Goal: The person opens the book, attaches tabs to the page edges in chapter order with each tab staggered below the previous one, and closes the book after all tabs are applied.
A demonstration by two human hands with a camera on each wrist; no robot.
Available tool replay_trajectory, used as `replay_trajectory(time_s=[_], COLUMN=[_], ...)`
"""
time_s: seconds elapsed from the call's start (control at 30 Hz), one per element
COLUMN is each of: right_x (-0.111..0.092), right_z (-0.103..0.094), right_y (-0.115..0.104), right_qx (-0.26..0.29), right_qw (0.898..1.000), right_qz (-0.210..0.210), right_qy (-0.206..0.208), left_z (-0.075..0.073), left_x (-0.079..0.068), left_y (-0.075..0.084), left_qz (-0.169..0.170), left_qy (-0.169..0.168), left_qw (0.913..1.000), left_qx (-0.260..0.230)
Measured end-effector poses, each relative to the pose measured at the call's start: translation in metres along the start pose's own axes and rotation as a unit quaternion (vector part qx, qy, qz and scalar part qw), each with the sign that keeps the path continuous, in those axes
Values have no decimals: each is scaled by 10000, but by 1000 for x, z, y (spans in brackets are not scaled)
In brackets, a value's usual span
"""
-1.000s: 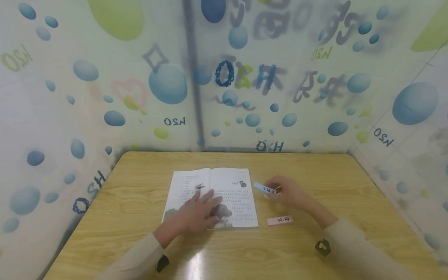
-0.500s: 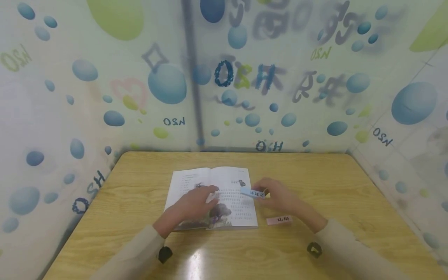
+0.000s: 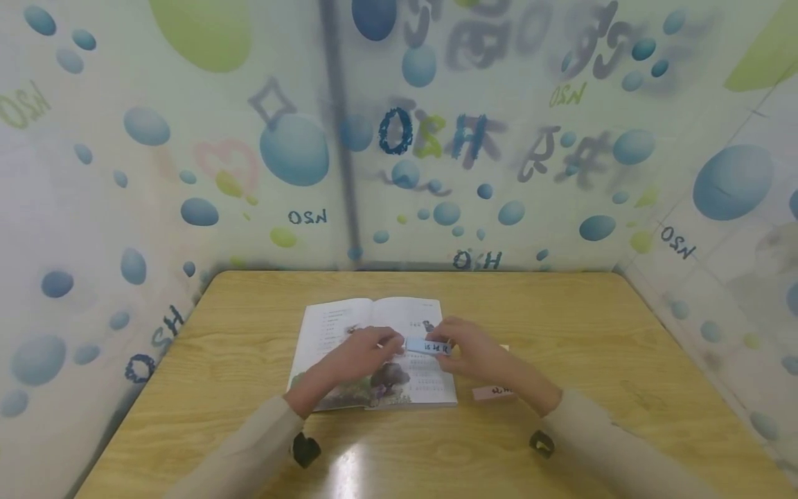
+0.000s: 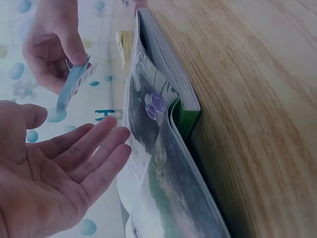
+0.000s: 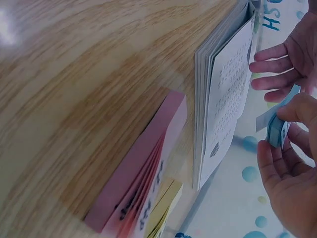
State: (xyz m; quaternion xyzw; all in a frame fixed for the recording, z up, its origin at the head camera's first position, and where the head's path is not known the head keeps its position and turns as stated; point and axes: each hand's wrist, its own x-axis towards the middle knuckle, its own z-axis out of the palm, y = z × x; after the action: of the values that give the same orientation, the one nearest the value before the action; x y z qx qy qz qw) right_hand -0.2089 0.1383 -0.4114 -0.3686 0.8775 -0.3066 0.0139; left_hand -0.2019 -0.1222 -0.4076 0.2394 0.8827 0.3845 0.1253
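My right hand (image 3: 476,351) pinches the blue pad (image 3: 427,346) above the open book (image 3: 402,316); my left hand (image 3: 357,355), fingers loosely extended, hovers beside it.

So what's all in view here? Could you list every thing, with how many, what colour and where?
Table: one, yellow-brown, foreground
Walls: three, pale with blue and green bubbles, behind and beside the table
Open book: one, mostly white, on the table
Blue pad: one, blue, over the book
Pink pad: one, pink, right of the book
Yellow pad: one, yellow, beyond the pink pad
Sleeves: two, beige, both forearms
Left hand: one, over the book, empty
Right hand: one, fingers pinching the blue pad
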Motion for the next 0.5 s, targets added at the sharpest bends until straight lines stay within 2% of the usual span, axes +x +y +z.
replay_trajectory(time_s=[0.13, 0.3, 0.4, 0.5], right_x=[6, 9, 11, 12], right_z=[5, 9, 11, 12], right_y=[-5, -7, -8, -9], right_qx=[-171, -307, -296, -283], right_qw=[9993, 9976, 9972, 9968], right_qz=[-343, -615, -691, -750], right_qy=[39, 48, 62, 40], left_z=[2, 3, 3, 3], left_x=[2, 3, 1, -1], left_y=[1, 3, 4, 4], left_qz=[-22, -10, 45, 76], left_qy=[-250, -509, -559, -542], left_qw=[9979, 9900, 9872, 9884], left_qx=[-591, -1317, -1491, -1418])
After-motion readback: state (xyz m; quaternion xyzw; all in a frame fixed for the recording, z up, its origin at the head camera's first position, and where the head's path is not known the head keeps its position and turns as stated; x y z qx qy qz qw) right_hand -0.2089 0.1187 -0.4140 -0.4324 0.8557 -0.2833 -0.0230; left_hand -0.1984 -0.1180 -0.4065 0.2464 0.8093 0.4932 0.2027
